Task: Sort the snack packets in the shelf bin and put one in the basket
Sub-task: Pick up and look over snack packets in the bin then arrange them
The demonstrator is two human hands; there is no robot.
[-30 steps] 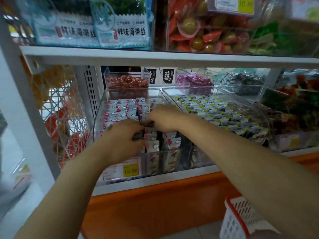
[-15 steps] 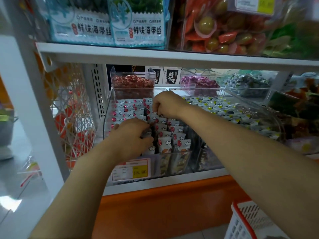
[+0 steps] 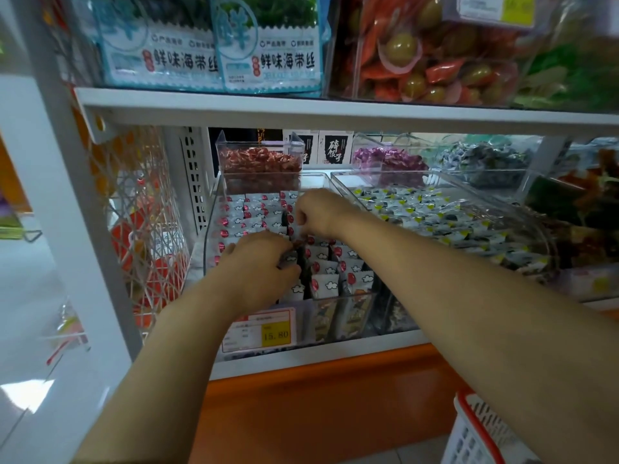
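Note:
A clear plastic shelf bin (image 3: 335, 316) holds several rows of small white snack packets (image 3: 323, 286) with red dots and cloud prints. Both my hands are inside it. My left hand (image 3: 258, 262) sits over the near-left rows, fingers curled round packets there. My right hand (image 3: 318, 212) is farther back in the middle of the bin, fingers curled down and pinching packets. What lies under each palm is hidden. The white basket (image 3: 475, 433) with a red rim shows at the bottom right, on the floor.
To the right lies a second clear bin (image 3: 435, 216) of grey-and-yellow packets. Smaller bins of red (image 3: 259, 162) and purple (image 3: 388, 160) sweets stand behind. A yellow price tag (image 3: 274, 334) hangs in front. An upper shelf (image 3: 335, 110) overhangs, and a wire rack (image 3: 144, 222) stands left.
My right hand has moved farther back into the bin. My left hand stays on the near-left rows. The camera has come closer and tilted up.

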